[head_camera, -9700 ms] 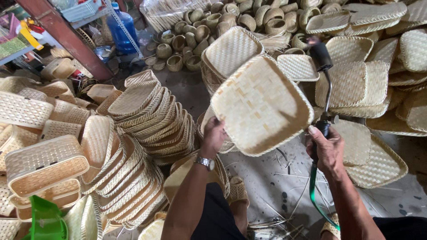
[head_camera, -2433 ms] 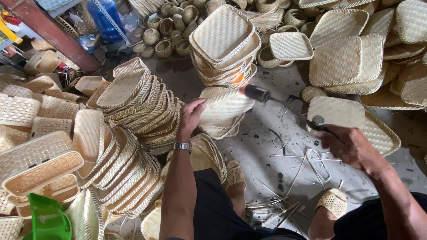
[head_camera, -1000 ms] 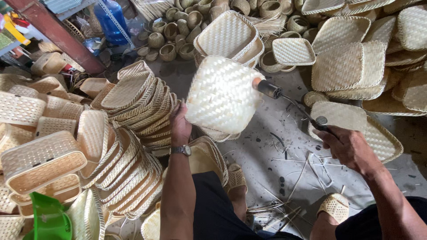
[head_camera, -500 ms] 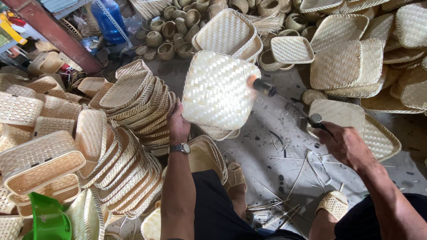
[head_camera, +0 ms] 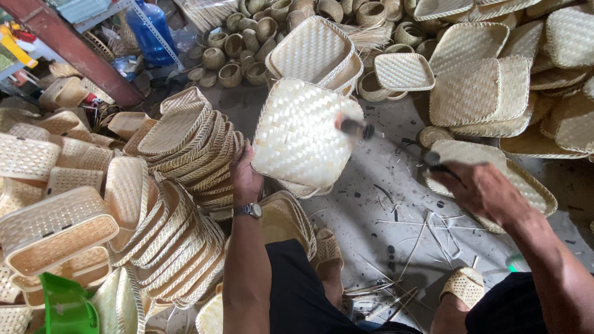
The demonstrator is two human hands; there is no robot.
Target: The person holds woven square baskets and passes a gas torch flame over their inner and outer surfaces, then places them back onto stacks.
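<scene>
Left hand (head_camera: 245, 176) grips a pale woven tray (head_camera: 301, 134) by its edge; right hand (head_camera: 479, 188) clenches a dark-handled tool (head_camera: 396, 143) touching the tray; stacked baskets (head_camera: 185, 148) beside.

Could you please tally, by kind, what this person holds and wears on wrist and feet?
Square woven basket, left hand: 1
Dark-handled tool, right hand: 1
Wristwatch: 1
Woven sandals: 2
Total: 5

Stacked woven trays (head_camera: 185, 148), small round baskets (head_camera: 247, 49), a blue water jug (head_camera: 151, 31), perhaps plastic.
</scene>
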